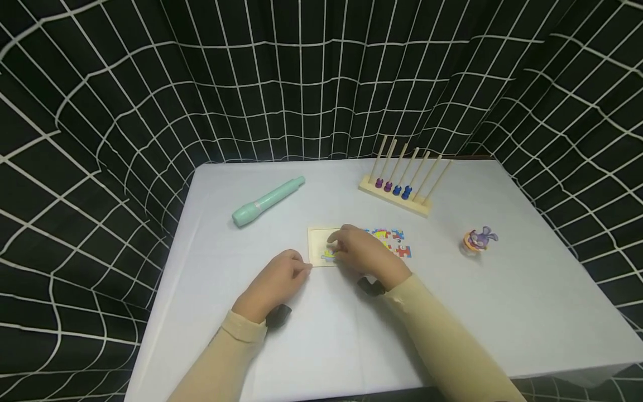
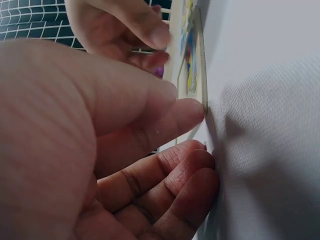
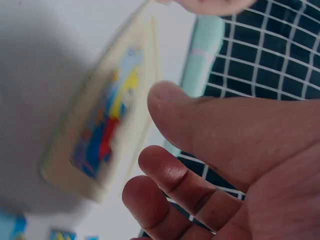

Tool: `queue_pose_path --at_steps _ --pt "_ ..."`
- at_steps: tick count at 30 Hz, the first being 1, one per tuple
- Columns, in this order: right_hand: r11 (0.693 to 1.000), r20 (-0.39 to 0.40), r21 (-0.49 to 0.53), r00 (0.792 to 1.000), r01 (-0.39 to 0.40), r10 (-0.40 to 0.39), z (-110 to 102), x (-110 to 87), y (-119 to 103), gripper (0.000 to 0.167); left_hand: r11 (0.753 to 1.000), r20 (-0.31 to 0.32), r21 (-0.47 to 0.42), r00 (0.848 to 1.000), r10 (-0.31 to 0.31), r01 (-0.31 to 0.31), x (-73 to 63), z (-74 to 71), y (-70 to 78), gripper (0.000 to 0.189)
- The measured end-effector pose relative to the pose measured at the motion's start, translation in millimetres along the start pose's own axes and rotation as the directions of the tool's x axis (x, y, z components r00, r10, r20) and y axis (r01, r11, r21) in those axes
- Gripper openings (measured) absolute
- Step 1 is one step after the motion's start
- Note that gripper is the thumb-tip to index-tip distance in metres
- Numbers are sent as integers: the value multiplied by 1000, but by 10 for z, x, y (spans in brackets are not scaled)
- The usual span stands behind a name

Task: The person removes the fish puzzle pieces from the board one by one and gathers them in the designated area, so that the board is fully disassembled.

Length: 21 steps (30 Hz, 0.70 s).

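Note:
A shallow wooden puzzle tray (image 1: 317, 239) lies flat on the table, with some colourful jigsaw pieces (image 3: 107, 132) joined inside it. My left hand (image 1: 279, 281) is at the tray's near left corner; in the left wrist view an index fingertip (image 2: 192, 110) touches that corner, the other fingers bent below. Over the tray hovers my right hand (image 1: 365, 252), its fingers loosely bent. The right wrist view shows its thumb (image 3: 170, 102) apart from the fingers, nothing between them. Loose jigsaw pieces (image 1: 403, 251) lie just right of the tray, partly hidden by this hand.
A mint-green flashlight (image 1: 268, 201) lies behind the tray to the left. Toward the back right stands a wooden counting rack (image 1: 397, 198) with upright pegs and purple and blue beads. Farther right is a small purple rabbit-eared figure (image 1: 477, 240). Dark grid-patterned cloth surrounds the white table (image 1: 216, 234).

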State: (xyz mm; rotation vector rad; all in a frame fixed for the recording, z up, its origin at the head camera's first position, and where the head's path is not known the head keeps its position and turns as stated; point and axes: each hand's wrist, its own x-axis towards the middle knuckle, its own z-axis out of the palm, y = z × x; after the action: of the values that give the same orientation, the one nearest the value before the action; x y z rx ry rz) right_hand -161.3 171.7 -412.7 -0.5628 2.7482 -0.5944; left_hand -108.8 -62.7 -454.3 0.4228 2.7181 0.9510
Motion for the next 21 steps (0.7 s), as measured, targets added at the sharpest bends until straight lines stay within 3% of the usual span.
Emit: queue_pose_path --at_steps 6,21 --pt "1000 35 -16 999 12 -12 134 84 6 35 1000 5 -7 1000 -5 5 7 8 -9 26" --pt "999 57 -44 998 -26 29 184 95 -56 30 1000 -7 -19 1000 25 -25 6 -4 -6 25"
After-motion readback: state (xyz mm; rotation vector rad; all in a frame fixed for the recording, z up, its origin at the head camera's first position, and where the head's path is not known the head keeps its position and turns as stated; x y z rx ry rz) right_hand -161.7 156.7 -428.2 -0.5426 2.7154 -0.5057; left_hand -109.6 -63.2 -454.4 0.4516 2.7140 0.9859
